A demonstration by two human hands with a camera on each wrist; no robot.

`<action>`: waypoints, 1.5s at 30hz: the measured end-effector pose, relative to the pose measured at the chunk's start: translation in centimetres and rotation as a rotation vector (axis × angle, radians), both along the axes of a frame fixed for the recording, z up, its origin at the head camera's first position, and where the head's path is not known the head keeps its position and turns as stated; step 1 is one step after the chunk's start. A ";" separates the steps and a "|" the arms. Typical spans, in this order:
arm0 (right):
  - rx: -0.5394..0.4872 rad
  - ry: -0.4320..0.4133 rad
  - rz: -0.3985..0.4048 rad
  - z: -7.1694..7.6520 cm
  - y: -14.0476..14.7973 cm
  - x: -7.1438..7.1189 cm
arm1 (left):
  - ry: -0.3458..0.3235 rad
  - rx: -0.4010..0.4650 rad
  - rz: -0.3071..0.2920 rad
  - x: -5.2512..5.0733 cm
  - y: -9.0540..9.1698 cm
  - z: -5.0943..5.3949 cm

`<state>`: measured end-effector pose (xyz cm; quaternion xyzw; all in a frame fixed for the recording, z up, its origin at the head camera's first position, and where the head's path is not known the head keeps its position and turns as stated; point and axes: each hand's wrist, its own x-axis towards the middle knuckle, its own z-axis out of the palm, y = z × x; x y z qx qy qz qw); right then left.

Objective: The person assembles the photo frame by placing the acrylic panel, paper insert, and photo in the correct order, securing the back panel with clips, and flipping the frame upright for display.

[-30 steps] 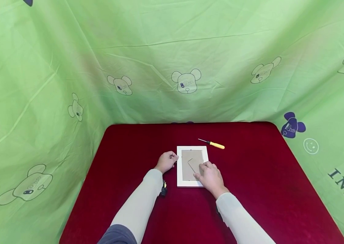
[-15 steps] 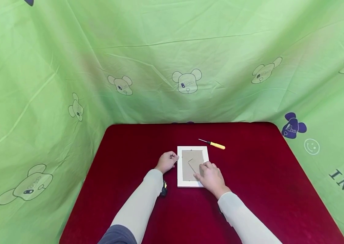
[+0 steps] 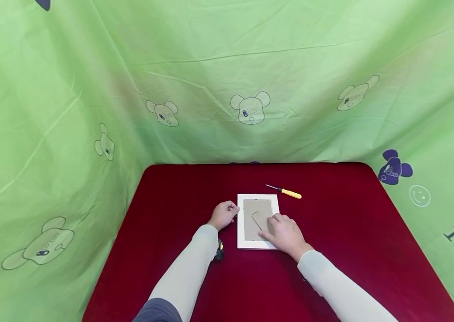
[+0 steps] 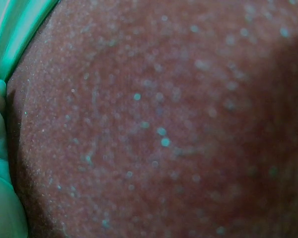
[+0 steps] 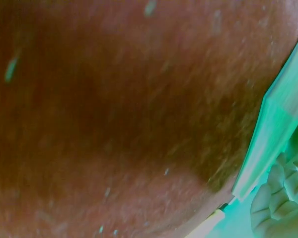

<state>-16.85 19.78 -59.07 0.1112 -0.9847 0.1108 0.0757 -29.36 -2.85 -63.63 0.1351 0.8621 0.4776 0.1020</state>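
Note:
A white picture frame (image 3: 240, 228) lies face down in the head view, its grey-brown backing board (image 3: 252, 230) showing with a slanted stand leg on it. My left hand (image 3: 223, 215) is at the frame's left edge, thumb and curled fingers gripping the rim. On the frame's right side rests my right hand (image 3: 287, 233), thumb and fingertips spread on the board, fingers only slightly bent. The left wrist view catches just a strip of the left fingers (image 4: 0, 148) by the frame. In the right wrist view, the right fingers (image 5: 275, 198) show beside the white rim.
Beyond the frame, a screwdriver (image 3: 290, 193) with a yellow handle lies on the dark red tablecloth (image 3: 194, 192). A green printed curtain (image 3: 210, 67) hangs round the far and side edges of the table. A black wrist device (image 3: 219, 250) sits under the left sleeve.
The head view has turned slightly, shifting everything a little to the right. My right wrist has swung a bit outward while its fingertips stay on the board. The left hand keeps its place.

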 end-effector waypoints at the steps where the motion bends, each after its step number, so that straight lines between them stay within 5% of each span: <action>1: -0.004 0.003 0.007 0.1 0.1 0.0 | -0.003 0.000 0.000 0.0 0.0 0.0; 18: -0.002 0.135 0.106 -0.1 3.2 -0.7 | -0.036 0.021 0.016 1.2 -0.2 0.6; 32: 0.014 0.221 0.141 1.2 6.3 -4.5 | -0.024 0.027 0.021 2.1 1.1 -0.1; 45: 0.026 0.148 0.030 1.6 9.1 -7.6 | -0.004 0.018 0.025 2.3 2.3 0.0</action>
